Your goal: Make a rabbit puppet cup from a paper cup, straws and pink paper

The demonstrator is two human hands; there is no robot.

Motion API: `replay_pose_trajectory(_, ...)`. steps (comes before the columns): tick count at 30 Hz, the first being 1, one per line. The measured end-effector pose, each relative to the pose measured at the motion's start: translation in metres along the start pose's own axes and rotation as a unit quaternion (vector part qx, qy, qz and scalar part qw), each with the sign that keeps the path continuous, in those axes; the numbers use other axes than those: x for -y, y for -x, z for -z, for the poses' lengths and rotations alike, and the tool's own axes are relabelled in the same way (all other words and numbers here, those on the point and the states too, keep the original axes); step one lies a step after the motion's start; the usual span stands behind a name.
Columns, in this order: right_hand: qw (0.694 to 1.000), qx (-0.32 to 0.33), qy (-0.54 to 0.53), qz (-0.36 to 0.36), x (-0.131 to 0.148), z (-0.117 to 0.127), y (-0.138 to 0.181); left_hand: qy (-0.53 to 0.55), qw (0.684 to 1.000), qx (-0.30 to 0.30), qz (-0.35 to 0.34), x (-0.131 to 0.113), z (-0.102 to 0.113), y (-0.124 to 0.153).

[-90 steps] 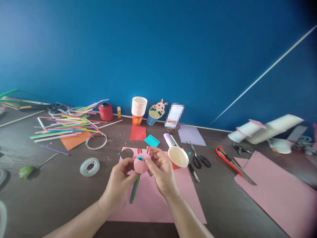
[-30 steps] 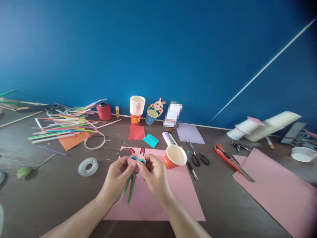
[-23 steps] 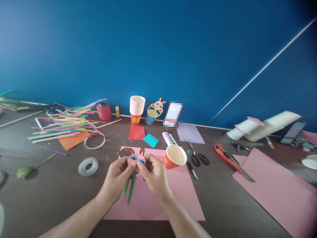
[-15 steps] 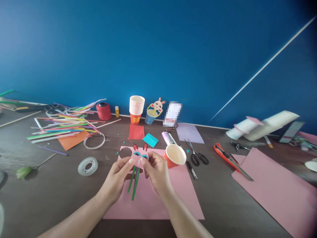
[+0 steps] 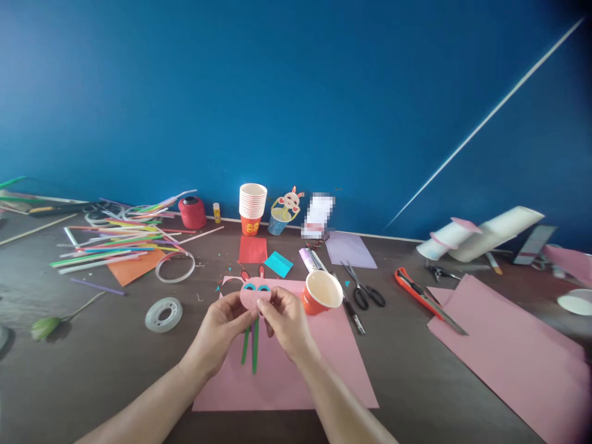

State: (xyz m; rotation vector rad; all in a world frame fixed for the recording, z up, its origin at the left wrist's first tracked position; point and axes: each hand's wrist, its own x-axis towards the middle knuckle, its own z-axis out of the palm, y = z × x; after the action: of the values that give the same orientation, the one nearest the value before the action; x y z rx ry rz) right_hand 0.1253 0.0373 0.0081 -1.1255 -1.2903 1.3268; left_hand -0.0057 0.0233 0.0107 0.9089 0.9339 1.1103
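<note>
Blue wall [image 5: 296, 92] behind, dark brown counter [image 5: 115, 376] running up to it. Left hand [image 5: 218, 327] pinches the left side of a round pink paper face [image 5: 252, 299] with blue-rimmed eyes and red ears. Right hand [image 5: 289, 324] grips its right side, thumb on the front. Face is upright over a large flat pink paper sheet [image 5: 333, 376], well out from the counter's back edge; long green strips [image 5: 256, 354] extend down below it. Orange-red paper cup [image 5: 314, 303] stands at the sheet's far right corner, just beside right hand. Black-handled scissors [image 5: 363, 291] lie right of the cup. Clear tape roll [image 5: 156, 315] is left of the sheet. Along the back edge: multicoloured straw pile [image 5: 115, 242], red thread spool [image 5: 192, 214], stack of paper cups [image 5: 252, 206].
</note>
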Motion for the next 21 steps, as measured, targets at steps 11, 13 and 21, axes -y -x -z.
replay_pose_trajectory(11,0.999,0.034,0.023,-0.020,0.001,-0.005,0.001,0.037,0.998,-0.031,-0.045,-0.004,0.004,-0.008)
replay_pose_trajectory(13,0.998,0.053,0.044,-0.013,-0.003,-0.006,0.001,0.037,0.997,-0.041,-0.050,-0.005,0.006,-0.011)
replay_pose_trajectory(21,0.992,0.045,0.118,0.027,-0.016,-0.007,0.002,-0.048,0.999,-0.012,-0.020,-0.001,0.010,-0.014)
